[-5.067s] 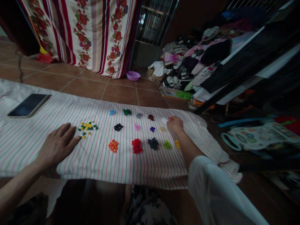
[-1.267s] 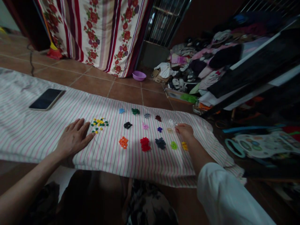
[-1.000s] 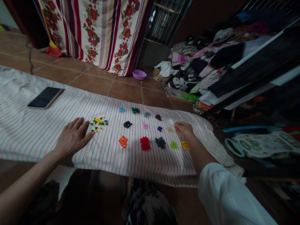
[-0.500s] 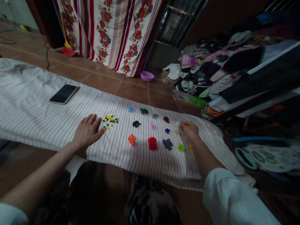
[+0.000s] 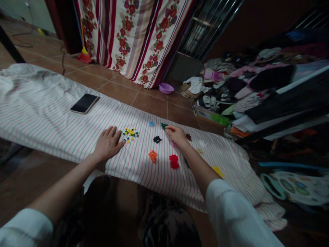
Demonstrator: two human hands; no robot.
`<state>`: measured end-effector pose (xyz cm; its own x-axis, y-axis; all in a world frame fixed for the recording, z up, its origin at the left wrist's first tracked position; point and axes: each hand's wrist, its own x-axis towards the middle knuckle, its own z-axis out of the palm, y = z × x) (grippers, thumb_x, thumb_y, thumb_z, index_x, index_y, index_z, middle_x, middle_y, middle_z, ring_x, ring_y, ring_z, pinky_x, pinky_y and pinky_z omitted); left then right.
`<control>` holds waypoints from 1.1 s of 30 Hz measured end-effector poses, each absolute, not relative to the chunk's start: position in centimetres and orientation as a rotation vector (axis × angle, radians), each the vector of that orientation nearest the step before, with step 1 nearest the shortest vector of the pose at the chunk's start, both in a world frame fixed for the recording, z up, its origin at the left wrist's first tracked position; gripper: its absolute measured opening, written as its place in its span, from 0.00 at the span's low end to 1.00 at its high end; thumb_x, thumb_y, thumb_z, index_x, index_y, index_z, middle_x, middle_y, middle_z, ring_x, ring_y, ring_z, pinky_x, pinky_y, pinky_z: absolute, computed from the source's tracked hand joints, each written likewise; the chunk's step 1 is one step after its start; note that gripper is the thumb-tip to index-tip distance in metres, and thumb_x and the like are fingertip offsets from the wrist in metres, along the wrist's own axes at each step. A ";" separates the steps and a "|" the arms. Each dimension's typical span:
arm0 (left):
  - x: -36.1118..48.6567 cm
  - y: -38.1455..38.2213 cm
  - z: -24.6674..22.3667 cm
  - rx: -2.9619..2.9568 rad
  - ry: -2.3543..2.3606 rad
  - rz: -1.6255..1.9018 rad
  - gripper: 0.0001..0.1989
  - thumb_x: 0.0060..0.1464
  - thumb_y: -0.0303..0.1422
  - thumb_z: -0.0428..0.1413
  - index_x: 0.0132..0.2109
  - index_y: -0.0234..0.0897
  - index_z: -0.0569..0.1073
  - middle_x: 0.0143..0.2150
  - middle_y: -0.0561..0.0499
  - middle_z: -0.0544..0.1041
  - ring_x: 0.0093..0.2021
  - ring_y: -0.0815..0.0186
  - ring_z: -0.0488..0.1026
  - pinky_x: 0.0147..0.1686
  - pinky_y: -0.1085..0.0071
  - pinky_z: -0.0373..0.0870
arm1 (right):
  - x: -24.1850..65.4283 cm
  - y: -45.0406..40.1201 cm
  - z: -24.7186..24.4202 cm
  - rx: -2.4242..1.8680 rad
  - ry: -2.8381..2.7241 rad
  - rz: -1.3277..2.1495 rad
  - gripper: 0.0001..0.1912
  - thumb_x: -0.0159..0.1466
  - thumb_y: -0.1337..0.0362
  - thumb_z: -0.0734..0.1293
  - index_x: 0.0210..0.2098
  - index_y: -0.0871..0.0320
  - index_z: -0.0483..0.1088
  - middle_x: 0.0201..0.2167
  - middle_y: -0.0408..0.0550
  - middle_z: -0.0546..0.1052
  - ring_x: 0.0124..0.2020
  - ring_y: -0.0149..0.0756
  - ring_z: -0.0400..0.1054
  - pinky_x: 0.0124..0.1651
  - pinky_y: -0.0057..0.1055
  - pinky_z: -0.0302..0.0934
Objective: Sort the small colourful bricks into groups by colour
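Observation:
My left hand [image 5: 108,144] lies flat with fingers spread on the striped cloth [image 5: 51,116]. Its fingertips are beside a loose heap of tiny yellow and green plastic bricks [image 5: 130,134]. My right hand [image 5: 177,134] is over the cloth with fingers drawn together, next to a green pile [image 5: 163,126]; anything between them is hidden. Other small piles lie apart: a light blue pile [image 5: 151,124], a black pile [image 5: 157,139], an orange pile [image 5: 153,156] and a red pile [image 5: 174,161]. My right forearm covers part of the row.
A black smartphone [image 5: 84,103] lies on the cloth at the far left. Beyond the cloth are tiled floor, a purple basin [image 5: 166,88] and a heap of clothes [image 5: 246,79]. A toy panel [image 5: 299,188] sits low at the right.
My right hand has moved left from the white pile to the green pile, its forearm now crossing the sorted piles. The view has swung, shifting the cloth rightward in the picture.

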<state>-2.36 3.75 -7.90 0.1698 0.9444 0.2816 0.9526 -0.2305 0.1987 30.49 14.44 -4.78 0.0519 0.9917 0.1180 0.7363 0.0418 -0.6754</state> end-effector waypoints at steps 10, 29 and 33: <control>-2.6 4.0 -8.1 -2.393 -1.961 -0.585 0.25 0.59 0.46 0.46 0.57 0.37 0.67 0.62 0.38 0.64 0.64 0.50 0.56 0.60 0.53 0.56 | 19.9 14.1 -5.7 -1.549 -2.142 0.684 0.13 0.57 0.72 0.62 0.37 0.57 0.77 0.35 0.46 0.79 0.37 0.33 0.72 0.45 0.29 0.62; -3.1 4.1 -8.0 -2.458 -1.934 -0.574 0.24 0.60 0.44 0.46 0.57 0.35 0.66 0.63 0.37 0.63 0.64 0.49 0.56 0.60 0.52 0.55 | 16.0 13.1 -5.5 -1.600 -2.371 0.474 0.11 0.57 0.73 0.62 0.35 0.57 0.74 0.34 0.47 0.77 0.36 0.34 0.68 0.40 0.27 0.58; -3.2 4.1 -8.0 -2.460 -1.933 -0.552 0.24 0.59 0.44 0.46 0.57 0.36 0.66 0.63 0.38 0.63 0.64 0.49 0.57 0.60 0.52 0.57 | 16.1 12.6 -5.1 -1.635 -2.276 0.522 0.10 0.57 0.71 0.62 0.35 0.57 0.74 0.31 0.45 0.77 0.33 0.32 0.68 0.37 0.26 0.58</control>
